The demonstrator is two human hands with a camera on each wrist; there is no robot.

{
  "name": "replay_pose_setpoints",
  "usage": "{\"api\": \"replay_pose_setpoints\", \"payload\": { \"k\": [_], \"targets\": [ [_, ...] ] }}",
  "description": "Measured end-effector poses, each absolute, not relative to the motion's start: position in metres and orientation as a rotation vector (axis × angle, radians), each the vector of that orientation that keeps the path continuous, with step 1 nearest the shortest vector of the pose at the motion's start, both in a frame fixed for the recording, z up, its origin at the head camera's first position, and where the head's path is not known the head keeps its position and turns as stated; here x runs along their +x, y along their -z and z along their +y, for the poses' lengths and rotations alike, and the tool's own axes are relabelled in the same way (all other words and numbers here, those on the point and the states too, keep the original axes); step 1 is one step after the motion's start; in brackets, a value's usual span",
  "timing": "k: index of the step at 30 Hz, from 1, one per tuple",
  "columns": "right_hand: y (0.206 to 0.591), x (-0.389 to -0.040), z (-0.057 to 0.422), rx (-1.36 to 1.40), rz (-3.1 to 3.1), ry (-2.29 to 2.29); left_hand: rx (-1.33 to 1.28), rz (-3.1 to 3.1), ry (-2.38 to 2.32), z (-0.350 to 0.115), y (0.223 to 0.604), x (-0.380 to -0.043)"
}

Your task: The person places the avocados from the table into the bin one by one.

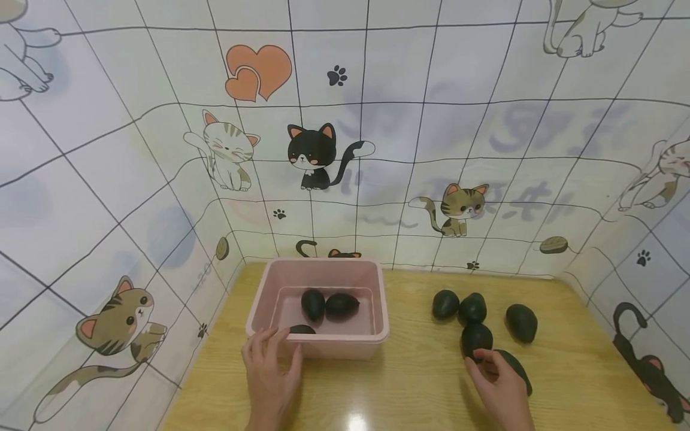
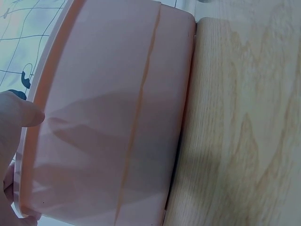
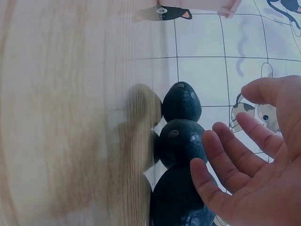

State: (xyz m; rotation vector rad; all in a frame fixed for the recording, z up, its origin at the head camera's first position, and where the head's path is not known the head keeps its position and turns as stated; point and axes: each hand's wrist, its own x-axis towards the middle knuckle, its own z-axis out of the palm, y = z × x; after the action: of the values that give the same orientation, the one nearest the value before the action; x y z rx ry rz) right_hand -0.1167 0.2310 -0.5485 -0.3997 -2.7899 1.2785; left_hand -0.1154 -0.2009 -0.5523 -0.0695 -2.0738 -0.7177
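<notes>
A pink plastic bin (image 1: 345, 348) stands at the left of the wooden table. My left hand (image 1: 269, 368) holds its near-left corner, fingers over the rim and thumb at the front wall; in the left wrist view the thumb (image 2: 28, 113) lies against the rim. Inside the bin are two dark green avocados, one upright (image 1: 313, 305) and one sideways (image 1: 342, 305), plus a third (image 1: 302, 330) partly hidden by the front rim. My right hand (image 1: 502, 386) hovers beside an avocado (image 1: 516, 371), overlapping it, its fingers spread and slightly bent in the right wrist view, holding nothing.
Further avocados lie at the table's right: a close group with one at the left (image 1: 445, 305), one behind (image 1: 472, 309) and one nearer (image 1: 477, 339), and a separate one (image 1: 521, 323). A cat-print sheet (image 1: 388, 149) covers the walls behind and on both sides.
</notes>
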Motion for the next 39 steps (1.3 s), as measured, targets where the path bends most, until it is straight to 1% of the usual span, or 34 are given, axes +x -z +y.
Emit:
{"api": "replay_pose_setpoints", "payload": {
  "k": [7, 14, 20, 26, 39],
  "targets": [
    [0.5478, -0.1138, 0.2334, -0.405, -2.761, -1.252, -0.022, -2.150, 0.746, -0.2012, 0.5528, -0.1126],
    [0.5474, -0.1136, 0.2384, -0.395, -2.680, -1.187, -0.055, -2.081, 0.719, -0.2013, 0.5525, -0.1146],
    [0.5439, -0.1122, 0.2376, -0.418, -2.651, -1.194, -0.017, -2.148, 0.766, -0.2024, 0.5507, -0.1131],
    [0.5455, -0.1128, 0.2371, -0.424, -2.629, -1.184, -0.033, -2.115, 0.738, -0.2022, 0.5524, -0.1135],
    [0.5474, -0.1122, 0.2391, -0.512, -2.570, -1.141, -0.057, -2.076, 0.714, -0.2016, 0.5542, -0.1163]
  ]
}}
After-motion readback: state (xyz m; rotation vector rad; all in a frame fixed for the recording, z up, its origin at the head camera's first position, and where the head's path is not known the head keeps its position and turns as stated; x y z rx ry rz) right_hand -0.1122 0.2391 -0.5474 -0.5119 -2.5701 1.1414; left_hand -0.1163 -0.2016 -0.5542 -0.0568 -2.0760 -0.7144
